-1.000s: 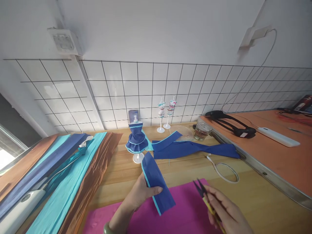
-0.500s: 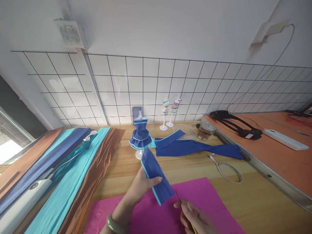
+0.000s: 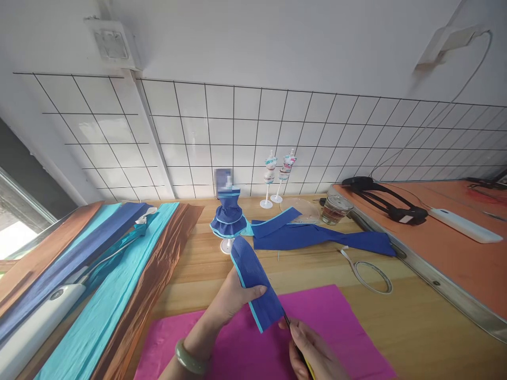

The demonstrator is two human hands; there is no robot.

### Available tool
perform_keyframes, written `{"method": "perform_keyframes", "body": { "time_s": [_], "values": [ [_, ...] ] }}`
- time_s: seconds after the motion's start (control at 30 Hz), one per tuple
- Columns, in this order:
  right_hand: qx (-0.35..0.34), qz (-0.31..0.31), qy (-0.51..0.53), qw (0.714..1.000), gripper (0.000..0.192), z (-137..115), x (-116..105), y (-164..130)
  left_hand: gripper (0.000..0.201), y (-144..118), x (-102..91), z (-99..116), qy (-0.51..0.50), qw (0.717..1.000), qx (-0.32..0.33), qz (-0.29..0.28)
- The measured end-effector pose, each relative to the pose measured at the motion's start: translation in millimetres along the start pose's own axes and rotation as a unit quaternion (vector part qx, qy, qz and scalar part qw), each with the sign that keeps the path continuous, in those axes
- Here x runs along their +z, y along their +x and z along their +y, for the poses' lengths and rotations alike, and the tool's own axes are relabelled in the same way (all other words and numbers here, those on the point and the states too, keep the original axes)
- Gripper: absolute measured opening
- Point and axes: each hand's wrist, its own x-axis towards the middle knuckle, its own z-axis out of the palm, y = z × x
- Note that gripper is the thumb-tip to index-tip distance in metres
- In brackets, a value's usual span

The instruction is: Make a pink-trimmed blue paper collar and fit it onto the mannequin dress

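My left hand (image 3: 237,294) is closed on a folded strip of dark blue crepe paper (image 3: 253,274) with a light blue border, thumb on top. The strip slants down to the right, its lower end over a magenta sheet (image 3: 340,322). In my right hand (image 3: 311,348) is a pair of scissors (image 3: 287,320) with dark, thin blades and a bit of yellow handle showing. Their tip is at the strip's lower right corner; my fingers hide most of the handle. Just beyond the strip stands a small dress form in a tiered blue dress (image 3: 228,216).
More blue paper strips (image 3: 285,237) lie behind, near two small dress forms (image 3: 269,177) and a glass (image 3: 336,210). A coiled white cable (image 3: 372,277) is at right. Coloured crepe sheets (image 3: 150,253) and a white glue gun (image 3: 51,311) lie at left.
The scissors have moved slightly up and left, from just apart from the strip to its lower right corner. My left hand still holds the strip in nearly the same place.
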Motion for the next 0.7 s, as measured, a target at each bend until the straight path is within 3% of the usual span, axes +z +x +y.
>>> {"method": "perform_keyframes", "body": {
  "time_s": [0.3,0.7],
  "values": [
    [-0.006,-0.039,0.039,0.998,0.046,0.1,3.0,7.4,0.049,-2.6,3.1,7.4,-0.011,0.999,0.001,-0.031],
    [-0.003,-0.043,0.044,0.998,0.046,3.1,4.1,10.6,0.047,-1.9,1.1,3.1,0.002,0.999,0.011,-0.047]
  ]
}}
